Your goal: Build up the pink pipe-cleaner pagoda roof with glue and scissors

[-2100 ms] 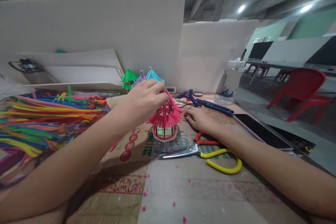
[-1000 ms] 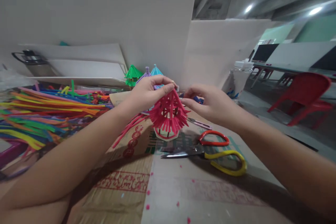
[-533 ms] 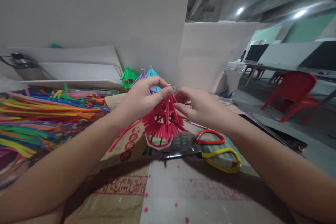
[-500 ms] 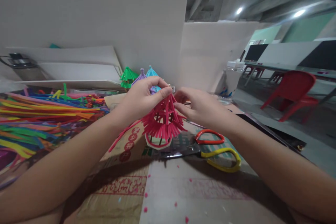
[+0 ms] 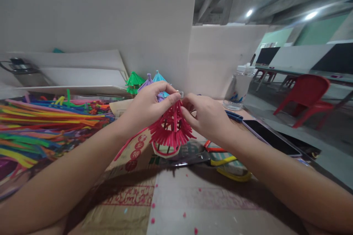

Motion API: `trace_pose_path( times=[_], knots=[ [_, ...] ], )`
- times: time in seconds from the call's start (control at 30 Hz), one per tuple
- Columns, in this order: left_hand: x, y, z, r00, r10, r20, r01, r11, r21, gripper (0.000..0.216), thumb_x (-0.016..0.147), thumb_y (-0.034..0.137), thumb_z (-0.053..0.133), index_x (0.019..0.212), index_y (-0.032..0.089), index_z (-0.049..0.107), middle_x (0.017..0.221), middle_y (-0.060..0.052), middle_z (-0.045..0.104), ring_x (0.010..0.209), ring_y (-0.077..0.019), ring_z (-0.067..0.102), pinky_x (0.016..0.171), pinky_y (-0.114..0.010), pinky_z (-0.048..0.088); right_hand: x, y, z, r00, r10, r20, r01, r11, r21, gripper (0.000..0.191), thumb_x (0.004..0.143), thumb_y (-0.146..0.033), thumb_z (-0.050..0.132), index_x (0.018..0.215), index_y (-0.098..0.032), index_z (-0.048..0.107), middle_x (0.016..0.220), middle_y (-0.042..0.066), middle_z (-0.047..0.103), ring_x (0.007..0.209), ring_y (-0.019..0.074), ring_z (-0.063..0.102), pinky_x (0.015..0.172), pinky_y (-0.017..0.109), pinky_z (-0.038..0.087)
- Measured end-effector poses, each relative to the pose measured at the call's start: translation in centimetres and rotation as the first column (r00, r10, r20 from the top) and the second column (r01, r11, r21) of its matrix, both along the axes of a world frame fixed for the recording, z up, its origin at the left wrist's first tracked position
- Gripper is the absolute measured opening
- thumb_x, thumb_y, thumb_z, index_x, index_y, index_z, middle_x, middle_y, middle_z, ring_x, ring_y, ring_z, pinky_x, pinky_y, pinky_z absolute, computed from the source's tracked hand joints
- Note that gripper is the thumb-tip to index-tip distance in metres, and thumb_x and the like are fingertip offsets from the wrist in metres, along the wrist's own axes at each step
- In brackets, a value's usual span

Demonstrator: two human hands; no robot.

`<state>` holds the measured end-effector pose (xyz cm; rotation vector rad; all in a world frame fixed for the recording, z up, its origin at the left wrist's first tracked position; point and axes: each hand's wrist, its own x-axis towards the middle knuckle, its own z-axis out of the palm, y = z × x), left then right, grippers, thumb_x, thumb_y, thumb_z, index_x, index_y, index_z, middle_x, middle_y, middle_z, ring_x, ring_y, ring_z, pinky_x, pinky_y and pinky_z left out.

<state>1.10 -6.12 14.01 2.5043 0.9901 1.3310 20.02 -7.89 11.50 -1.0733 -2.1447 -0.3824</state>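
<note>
A red pavilion model (image 5: 171,128) made of pipe cleaners stands before me, with a fringed lower roof and a pale base. My left hand (image 5: 156,101) closes finger and thumb on its peak from the left. On the right of the peak, my right hand (image 5: 202,112) has its fingers pinched together against the upper roof; the fingertips are partly hidden. Below lie scissors (image 5: 193,159) with one red and one yellow handle, partly covered by my right forearm. Behind my left hand are green (image 5: 134,82), purple and light blue (image 5: 158,76) pavilion models.
Colourful pipe cleaners (image 5: 49,117) are heaped at the left. A clear bottle (image 5: 238,86) stands at the back right, near a phone (image 5: 271,137). White boards (image 5: 96,36) rise behind the worktop, and a red chair (image 5: 306,93) is off to the right.
My right hand and forearm have shifted slightly, covering more of the scissors' handles and exposing the phone. My left hand stays at the peak. The view has tilted a little.
</note>
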Motion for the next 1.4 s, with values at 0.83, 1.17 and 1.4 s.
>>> trace_pose_path(
  times=[0.83,1.17,1.4],
  knots=[
    [-0.5,0.9,0.1,1.0,-0.012,0.026,0.015,0.996,-0.089,0.026,0.092,0.039,0.058,0.089,0.015,0.068,0.083,-0.002,0.07,0.074,-0.0154,0.061,0.07,-0.027,0.044,2.4,-0.3,2.7,0.993,0.027,-0.116,-0.041,0.992,-0.118,0.006,0.088,-0.021,0.061,0.085,-0.02,0.066,0.075,-0.001,0.07,0.069,0.0148,0.062,0.061,0.025,0.038],
    [-1.2,1.9,0.0,0.982,-0.162,0.098,0.176,0.971,-0.161,0.024,0.095,0.036,0.054,0.094,0.016,0.067,0.095,-0.005,0.071,0.088,-0.0175,0.064,0.083,-0.03,0.046,2.8,-0.6,3.4,0.997,-0.068,-0.048,0.064,0.995,-0.074,0.036,0.098,-0.036,0.046,0.068,-0.019,0.057,0.056,-0.002,0.051,0.053,0.0114,0.043,0.053,0.027,0.025],
    [-1.1,1.8,0.0,0.965,-0.233,0.119,0.25,0.954,-0.166,0.022,0.095,0.033,0.053,0.094,0.016,0.067,0.096,-0.005,0.07,0.091,-0.0172,0.063,0.085,-0.03,0.046,2.9,0.1,2.9,0.993,0.039,-0.114,-0.056,0.987,-0.15,0.018,0.092,-0.022,0.056,0.092,-0.018,0.073,0.08,0.002,0.073,0.071,0.0145,0.062,0.063,0.025,0.039]
  ],
)
